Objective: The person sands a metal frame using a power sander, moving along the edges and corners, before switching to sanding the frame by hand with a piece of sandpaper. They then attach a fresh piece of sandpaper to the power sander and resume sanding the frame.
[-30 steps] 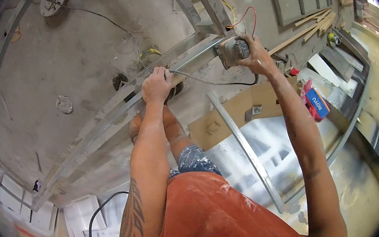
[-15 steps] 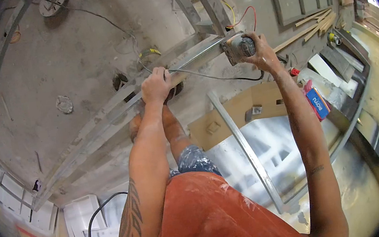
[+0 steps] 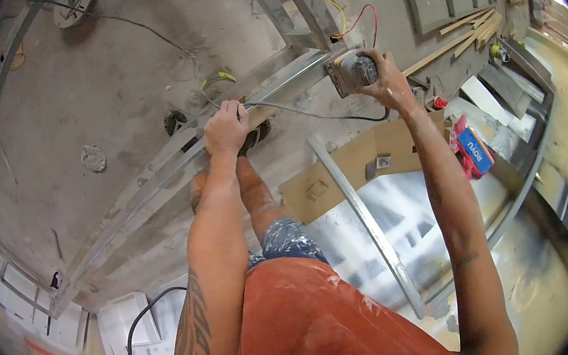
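Observation:
My right hand (image 3: 386,81) is wrapped round a dusty power sander (image 3: 348,76), which it holds against the upper right part of a long metal frame (image 3: 297,79). My left hand (image 3: 225,128) is closed over the same frame, lower and to the left, with its fingers curled round the rail. A dark power cord (image 3: 322,114) runs past my left hand and loops toward the sander; whether the fingers also pinch it is hidden. The sander's underside cannot be seen.
Cardboard (image 3: 393,143) and a loose metal bar (image 3: 368,227) lie beside my legs. To the right are a blue ROYU box (image 3: 475,151) and wood strips (image 3: 475,33). Red and yellow wires (image 3: 374,19) stick out near a metal post (image 3: 305,4). Another cable (image 3: 133,331) curves at lower left.
The view has shifted slightly, so the scene sits a little further left. Both hands keep their grips, and the sander stays at about the same part of the frame.

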`<state>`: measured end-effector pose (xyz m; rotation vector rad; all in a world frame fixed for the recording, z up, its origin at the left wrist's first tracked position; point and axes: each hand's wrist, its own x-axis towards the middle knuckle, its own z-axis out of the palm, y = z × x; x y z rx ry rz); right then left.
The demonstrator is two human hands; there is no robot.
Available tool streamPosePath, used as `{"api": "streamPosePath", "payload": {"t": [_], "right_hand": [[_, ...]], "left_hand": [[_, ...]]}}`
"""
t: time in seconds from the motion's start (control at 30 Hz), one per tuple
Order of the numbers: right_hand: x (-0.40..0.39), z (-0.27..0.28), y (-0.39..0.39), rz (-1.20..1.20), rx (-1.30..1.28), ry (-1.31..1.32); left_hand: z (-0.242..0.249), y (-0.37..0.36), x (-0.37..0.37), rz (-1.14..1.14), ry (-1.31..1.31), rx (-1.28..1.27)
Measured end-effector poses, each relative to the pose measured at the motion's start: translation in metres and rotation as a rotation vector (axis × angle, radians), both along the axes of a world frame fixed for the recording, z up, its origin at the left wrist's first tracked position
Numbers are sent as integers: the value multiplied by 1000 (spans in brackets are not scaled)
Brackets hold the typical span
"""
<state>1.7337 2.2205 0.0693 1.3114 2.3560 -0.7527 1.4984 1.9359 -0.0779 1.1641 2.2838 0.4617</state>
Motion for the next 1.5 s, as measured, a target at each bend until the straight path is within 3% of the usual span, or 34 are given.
{"api": "streamPosePath", "payload": {"t": [0.6, 0.87, 0.97, 1.27, 1.33, 1.5], "right_hand": [[0, 2, -2, 49, -49, 76], [-10, 6, 1, -72, -108, -7], [-6, 4, -4, 45, -56, 56], [-4, 1, -7, -3, -93, 47], [-10, 2, -7, -112, -74, 74], [-14, 2, -27, -38, -71, 93]], "left_hand": [[4, 4, -1, -1, 1, -23], [0, -1, -1, -9, 20, -17], [0, 2, -2, -12, 17, -21], [4, 2, -2, -21, 17, -30], [4, 3, -1, -27, 24, -35], [4, 5, -1, -14, 17, -2]]}}
